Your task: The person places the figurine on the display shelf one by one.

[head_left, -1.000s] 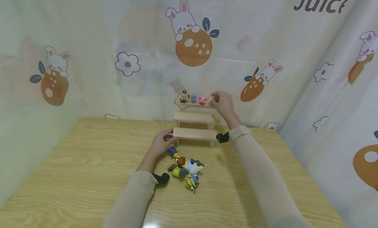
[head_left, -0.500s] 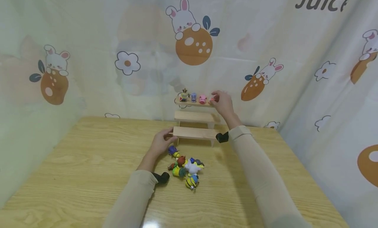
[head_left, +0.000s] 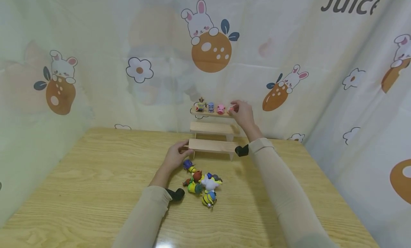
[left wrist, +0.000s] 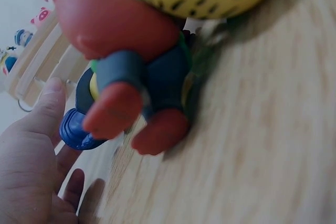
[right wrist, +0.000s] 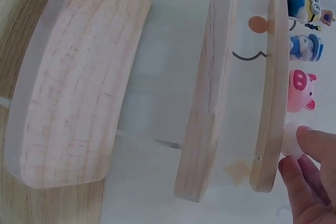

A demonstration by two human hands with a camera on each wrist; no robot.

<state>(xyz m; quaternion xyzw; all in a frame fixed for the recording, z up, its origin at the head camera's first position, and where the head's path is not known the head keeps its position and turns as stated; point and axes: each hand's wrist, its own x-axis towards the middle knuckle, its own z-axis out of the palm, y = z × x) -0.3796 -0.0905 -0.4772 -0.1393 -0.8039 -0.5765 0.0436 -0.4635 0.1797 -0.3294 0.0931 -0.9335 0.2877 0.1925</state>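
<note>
A three-step wooden display stand (head_left: 212,145) stands at the back of the table. My left hand (head_left: 174,156) holds the left end of its lowest step, thumb towards the front. At the right end of the top step, my right hand (head_left: 244,114) pinches a small pale figurine (right wrist: 292,139), mostly hidden by the fingers. Beside it on that step sit a pink pig figurine (right wrist: 301,92), a blue-capped figurine (right wrist: 306,47) and a crowned yellow minion figurine (right wrist: 304,8). The two lower steps carry nothing.
Several toy figurines lie in a heap before the stand, among them a white one (head_left: 210,184), a yellow-and-blue one (head_left: 209,198) and a red-brown one (left wrist: 115,22). A printed curtain (head_left: 160,98) hangs right behind the stand.
Both hands stay in place, the left at the lowest step and the right at the pale figurine. Only the head view shifts slightly.
</note>
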